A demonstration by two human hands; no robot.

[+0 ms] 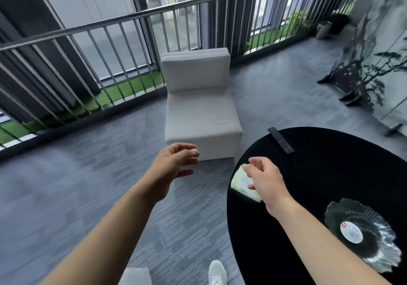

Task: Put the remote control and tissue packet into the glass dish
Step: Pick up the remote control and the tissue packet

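Note:
A black remote control (280, 139) lies at the far left edge of the round black table (330, 174). A white and green tissue packet (242, 183) lies near the table's left edge. My right hand (264, 179) hovers just over the packet with its fingers curled and apart, partly covering it; I cannot tell whether it touches. The glass dish (363, 236), ribbed with a wavy rim and a round sticker in its middle, stands empty at the table's near right. My left hand (174, 165) hangs open over the floor, left of the table.
A white armless chair (198, 106) stands beyond the table's left side. A metal railing (110, 31) runs across the back. A painted screen (374, 53) stands at the right. Grey carpet (88, 185) covers the floor, and a white shoe (217, 272) shows at the bottom.

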